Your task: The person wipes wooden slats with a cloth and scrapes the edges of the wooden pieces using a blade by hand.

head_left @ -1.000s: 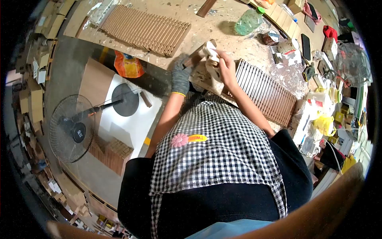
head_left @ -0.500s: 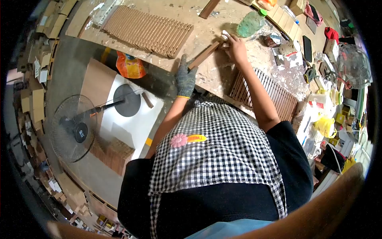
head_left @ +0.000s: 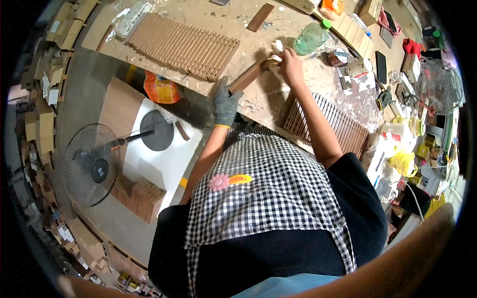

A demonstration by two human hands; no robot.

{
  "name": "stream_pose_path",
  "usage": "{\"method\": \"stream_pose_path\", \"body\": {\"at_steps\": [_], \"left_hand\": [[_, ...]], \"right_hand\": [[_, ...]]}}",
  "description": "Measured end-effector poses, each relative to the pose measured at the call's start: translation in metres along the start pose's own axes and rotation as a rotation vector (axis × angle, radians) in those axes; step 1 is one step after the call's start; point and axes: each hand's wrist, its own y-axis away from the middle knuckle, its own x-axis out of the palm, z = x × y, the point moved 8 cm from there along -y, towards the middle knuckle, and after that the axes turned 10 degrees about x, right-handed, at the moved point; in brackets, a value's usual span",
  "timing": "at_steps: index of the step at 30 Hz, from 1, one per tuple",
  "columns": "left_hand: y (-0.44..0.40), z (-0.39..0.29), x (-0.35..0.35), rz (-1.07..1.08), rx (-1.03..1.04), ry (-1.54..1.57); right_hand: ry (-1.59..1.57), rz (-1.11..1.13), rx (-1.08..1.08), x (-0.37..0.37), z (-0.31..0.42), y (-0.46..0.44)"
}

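Note:
My left hand (head_left: pixel 226 105), in a dark grey knitted glove, grips the near end of a brown wooden strip (head_left: pixel 247 77) at the table's front edge. The strip slants up and away to the right. At its far end is my bare right hand (head_left: pixel 292 69), fingers closed on a crumpled white cloth or tissue (head_left: pixel 277 47) that touches the wood. Left of the strip lies a long row of similar wooden strips (head_left: pixel 184 44), set side by side. Another row of darker strips (head_left: pixel 345 126) rests partly under my right forearm.
A green-capped bottle (head_left: pixel 310 38) stands just beyond my right hand. One loose wooden piece (head_left: pixel 260 17) lies farther back. At the right are a dark phone (head_left: pixel 381 67), a paper cup (head_left: pixel 358 67) and clutter. A standing fan (head_left: pixel 94 164) is on the floor at left.
The strip has turned so that more of its broad face shows. My right hand and the white cloth have shifted slightly left and down along it; my left hand keeps its grip.

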Motion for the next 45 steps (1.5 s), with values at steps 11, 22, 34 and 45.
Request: {"method": "stream_pose_path", "body": {"at_steps": [11, 22, 34, 45], "left_hand": [[0.016, -0.081, -0.027, -0.069, 0.009, 0.165], [0.019, -0.026, -0.03, 0.027, -0.109, 0.457], [0.019, -0.009, 0.011, 0.137, -0.051, 0.181], [0.023, -0.017, 0.026, 0.25, -0.262, 0.312]], "right_hand": [[-0.033, 0.06, -0.193, 0.043, 0.042, 0.006], [-1.058, -0.184, 0.421, -0.04, -0.04, -0.019], [-0.133, 0.206, -0.393, 0.046, 0.087, 0.107], [-1.357, 0.251, 0.813, 0.039, 0.015, 0.068]]}}
